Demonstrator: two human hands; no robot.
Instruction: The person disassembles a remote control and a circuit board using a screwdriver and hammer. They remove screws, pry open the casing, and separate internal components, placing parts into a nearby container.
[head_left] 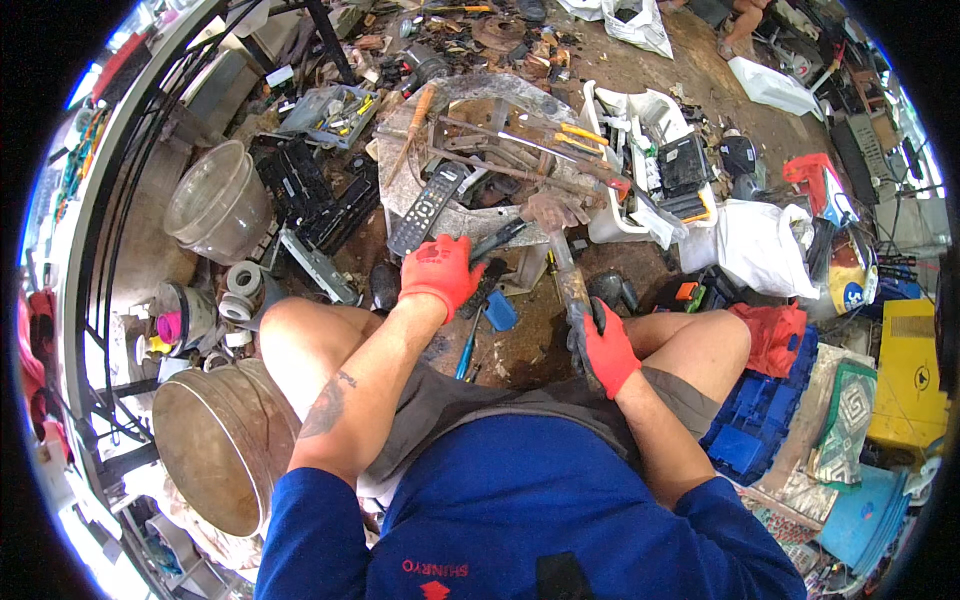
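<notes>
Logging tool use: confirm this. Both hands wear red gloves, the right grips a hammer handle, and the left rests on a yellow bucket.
Wrong on one point: the head view shows the left hand on a dark flat part beside the remote, not a bucket. The right hand does grip the hammer.

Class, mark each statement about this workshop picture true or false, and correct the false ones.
1. Both hands wear red and black gloves. True: left hand, right hand.
2. The right hand holds a hammer by its handle. True.
3. The remote control lies in the person's lap. False: it lies on the grey slab ahead.
4. The left hand is holding a metal bucket. False: the bucket stands untouched beside the left knee.
</notes>
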